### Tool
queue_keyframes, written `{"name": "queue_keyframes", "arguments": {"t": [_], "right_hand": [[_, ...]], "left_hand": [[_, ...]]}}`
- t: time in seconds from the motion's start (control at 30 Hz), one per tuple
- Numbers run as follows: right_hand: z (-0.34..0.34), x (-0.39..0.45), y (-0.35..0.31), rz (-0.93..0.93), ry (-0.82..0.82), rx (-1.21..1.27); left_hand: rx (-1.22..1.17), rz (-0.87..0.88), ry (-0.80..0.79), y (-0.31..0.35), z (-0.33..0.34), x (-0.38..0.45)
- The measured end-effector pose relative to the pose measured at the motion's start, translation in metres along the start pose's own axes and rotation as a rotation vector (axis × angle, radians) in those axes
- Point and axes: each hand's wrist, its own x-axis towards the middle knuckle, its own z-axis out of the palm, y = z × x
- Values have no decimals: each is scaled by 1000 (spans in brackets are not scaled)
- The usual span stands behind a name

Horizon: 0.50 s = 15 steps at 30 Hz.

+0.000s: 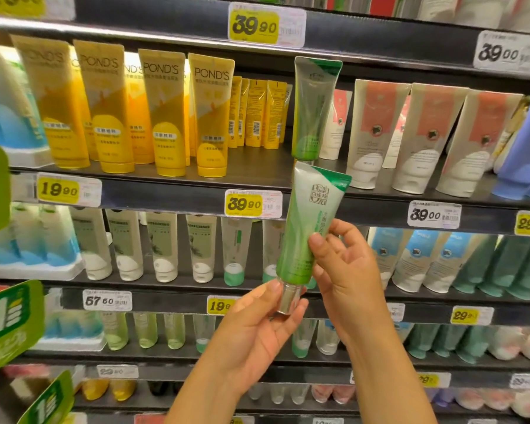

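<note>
**Green-and-white plastic tube up in both hands, cap end down**

The tube sits in mid-air in front of the dark store shelf, tilted a little, crimped end up, just below its twin, a matching green tube standing alone in its slot. The left hand comes in from below, thumb and fingertips curled round the shiny silver cap. The right hand pinches the lower body, thumb on the front and fingers wrapped behind.

Here is the risk. If the left hand twists that cap while the right squeezes, the product could ooze out, and I judge that the likeliest slip. The grip is also low on a long tube, so the top could swing and clip the yellow price tag or the shelf lip. And the lone twin above has nothing beside it on the left: a bump on the way back in could topple it towards the small yellow tubes.

As for contents, the cap looks fully on and the wall is opaque, so nothing inside shows. The tall yellow tubes and the pale tubes with coral panels stand cap-down and closed too.
</note>
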Motion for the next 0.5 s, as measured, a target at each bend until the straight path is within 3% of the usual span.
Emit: {"name": "queue_keyframes", "arguments": {"t": [0.27,0.5], "right_hand": [[-3,-2,3,0,-1,-34],[-6,-3,-1,-16,-47,-248]], "left_hand": [[19,6,38,-2,1,-2],[171,123,136,-1,13,-1]]}}
